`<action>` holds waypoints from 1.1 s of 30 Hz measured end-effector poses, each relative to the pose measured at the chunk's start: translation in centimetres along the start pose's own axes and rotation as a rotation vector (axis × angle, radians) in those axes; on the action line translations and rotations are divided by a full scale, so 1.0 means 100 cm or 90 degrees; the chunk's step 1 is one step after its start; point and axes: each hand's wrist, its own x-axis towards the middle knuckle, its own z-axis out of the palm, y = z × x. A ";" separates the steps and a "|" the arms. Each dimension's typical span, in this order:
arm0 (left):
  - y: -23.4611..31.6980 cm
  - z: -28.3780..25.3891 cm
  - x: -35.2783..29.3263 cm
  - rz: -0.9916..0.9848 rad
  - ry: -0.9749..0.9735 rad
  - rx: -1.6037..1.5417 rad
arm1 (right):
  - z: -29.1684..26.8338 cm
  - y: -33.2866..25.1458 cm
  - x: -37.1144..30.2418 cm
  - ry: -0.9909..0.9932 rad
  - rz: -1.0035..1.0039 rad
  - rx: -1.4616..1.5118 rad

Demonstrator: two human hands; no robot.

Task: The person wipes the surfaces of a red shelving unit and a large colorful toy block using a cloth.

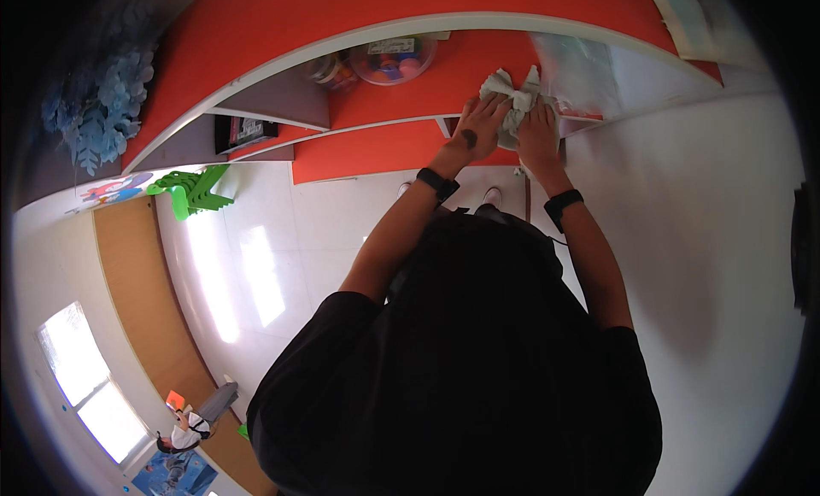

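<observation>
A crumpled pale grey-white cloth (518, 93) lies bunched over the red shelf at the upper right of centre. My left hand (478, 130) is on the cloth's left side, its fingers reaching over the folds. On the right side my right hand (537, 139) grips the lower part, fingers pointing away from me. The fingertips of both hands are partly lost among the folds. Just right of the cloth is a clear plastic bag (579, 76).
A clear tub of coloured pieces (393, 64) and a jar (328, 71) stand on the red shelf (461, 69). A dark box (243, 134) sits in the left compartment. Blue artificial flowers (98, 111), stacked green chairs (192, 193) and a distant person (190, 428) are at left.
</observation>
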 end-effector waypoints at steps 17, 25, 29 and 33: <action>-0.111 -0.141 -0.137 -0.250 -0.104 -0.030 | 0.026 -0.198 0.066 0.043 -0.117 0.070; -0.200 -0.102 -0.094 -0.169 0.018 -0.064 | -0.018 -0.193 0.062 -0.048 -0.090 0.351; -0.164 -0.121 -0.045 -0.600 0.115 -0.574 | -0.063 -0.137 0.031 -0.256 0.014 0.636; -0.180 -0.118 -0.044 -0.522 0.193 -0.589 | -0.092 -0.086 -0.023 -0.093 0.067 0.731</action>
